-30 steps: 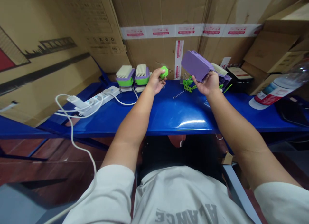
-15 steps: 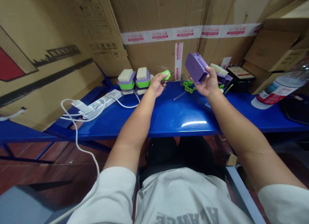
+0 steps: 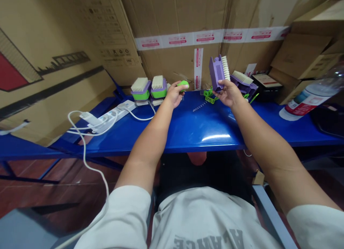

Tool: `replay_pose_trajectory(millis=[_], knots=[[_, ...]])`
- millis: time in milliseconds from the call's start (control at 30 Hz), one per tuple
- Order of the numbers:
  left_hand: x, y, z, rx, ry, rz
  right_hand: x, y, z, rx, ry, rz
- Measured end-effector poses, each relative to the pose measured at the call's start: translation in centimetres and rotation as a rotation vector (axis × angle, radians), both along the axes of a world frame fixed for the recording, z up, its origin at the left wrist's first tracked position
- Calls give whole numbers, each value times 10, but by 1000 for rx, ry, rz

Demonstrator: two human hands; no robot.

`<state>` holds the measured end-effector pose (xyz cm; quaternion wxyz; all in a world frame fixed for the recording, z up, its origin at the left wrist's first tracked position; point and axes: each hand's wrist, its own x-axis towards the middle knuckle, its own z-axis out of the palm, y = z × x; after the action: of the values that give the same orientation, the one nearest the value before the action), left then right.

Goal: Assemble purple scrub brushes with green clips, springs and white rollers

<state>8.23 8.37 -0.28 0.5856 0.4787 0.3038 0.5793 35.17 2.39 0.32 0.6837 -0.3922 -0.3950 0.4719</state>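
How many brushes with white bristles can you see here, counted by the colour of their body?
Green-and-purple plastic brushes standing on the blue bench: 2
Purple plastic brushes, one held in the right hand: 2
Total: 4

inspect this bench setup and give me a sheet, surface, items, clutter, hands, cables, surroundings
surface: glossy blue metal bench, white glare near the front edge
job's things: purple plastic scrub brush with white bristles, held tilted; small green plastic piece
clutter: two purple-and-green bristle brushes; purple brush; green plastic clips; small metal spring; clear plastic bottle with red label
hands: left hand pinches the green piece; right hand grips the scrub brush
cables: white power strip, white cord
surroundings: brown cardboard boxes, white-and-red tape
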Motion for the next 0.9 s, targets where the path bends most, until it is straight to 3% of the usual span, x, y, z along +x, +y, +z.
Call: replay_pose_trajectory(millis=[133,367,567,900], knots=[[2,-3,2,16,-62,30,2,0,-1,-66,-14,8],[3,-5,4,-9,-90,48,-1,5,-2,96,-98,-150],[3,-11,6,-14,-44,22,2,9,-3,122,-133,-102],[2,-25,11,-88,106,-32,-6,-15,8,70,-15,-83]])
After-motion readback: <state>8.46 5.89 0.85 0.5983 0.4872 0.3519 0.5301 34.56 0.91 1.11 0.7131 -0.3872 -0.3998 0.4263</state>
